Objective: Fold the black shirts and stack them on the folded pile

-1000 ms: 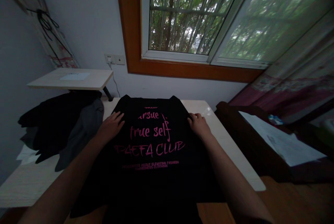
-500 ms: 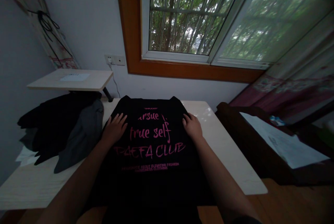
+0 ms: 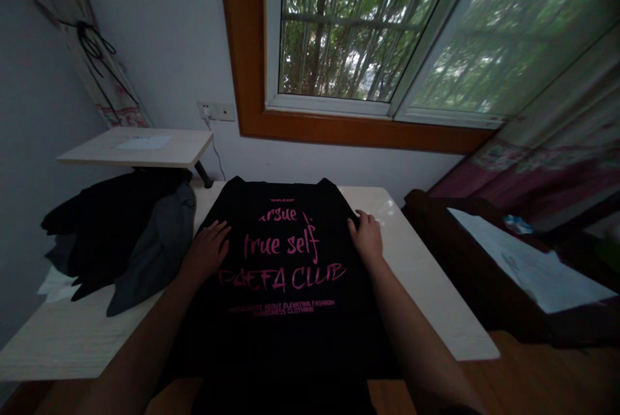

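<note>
Spotting a black fabric T-shirt with pink lettering (image 3: 283,331) in the lower centre of the frame, we have it spread on a pale wood-grain table (image 3: 426,292), its top edge toward the wall. We can read "true self" mid-print.

Left hand (image 3: 207,250), bare: on the shirt's left side, fingers extended and slightly apart, lying loosely over the cloth. Right hand (image 3: 367,239), bare: at the shirt's right edge, thumb toward the print; we can't tell whether it pinches the fabric. Both forearms come in from the bottom of the frame, one on each side of the print.

At left we get a heaped pile of black and dark grey clothing (image 3: 111,228) on the same table, near the left hand. Above it, a pale raised rectangular shelf (image 3: 186,147) bears a white paper sheet (image 3: 144,142). Upper centre to right: a sliding window with a white frame (image 3: 329,104). Far right, we note a large white sheet (image 3: 527,266) on dark brown furniture (image 3: 484,266).
</note>
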Available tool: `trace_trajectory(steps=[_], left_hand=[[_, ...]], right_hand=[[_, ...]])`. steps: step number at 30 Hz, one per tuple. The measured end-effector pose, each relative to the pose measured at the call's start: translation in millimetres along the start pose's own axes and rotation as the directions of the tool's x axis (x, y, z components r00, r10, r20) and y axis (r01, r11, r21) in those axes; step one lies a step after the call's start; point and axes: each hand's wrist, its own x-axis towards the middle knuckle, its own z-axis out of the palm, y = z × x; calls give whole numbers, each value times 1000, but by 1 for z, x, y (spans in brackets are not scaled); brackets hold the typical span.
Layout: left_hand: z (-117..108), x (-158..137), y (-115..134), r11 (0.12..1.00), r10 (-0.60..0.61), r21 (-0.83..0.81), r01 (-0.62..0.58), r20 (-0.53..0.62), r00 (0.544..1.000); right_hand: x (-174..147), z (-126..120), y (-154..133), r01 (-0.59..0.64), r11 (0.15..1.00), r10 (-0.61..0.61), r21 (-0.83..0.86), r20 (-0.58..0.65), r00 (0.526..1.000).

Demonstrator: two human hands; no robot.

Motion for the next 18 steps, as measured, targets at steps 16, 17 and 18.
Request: trace_trajectory(steps=[16,17,18], left_hand=[[1,0,0,999,42,-25,-44,-99,994],[1,0,-1,999,41,-27,-44,-99,994],[2,0,-1,999,41,-29,-44,-98,994]], right_hand=[[1,5,6,-149,982,143,118,58,988],[1,6,7,-146,980,140,135,55,989],[1,6,8,-143,978,137,150,51,989]])
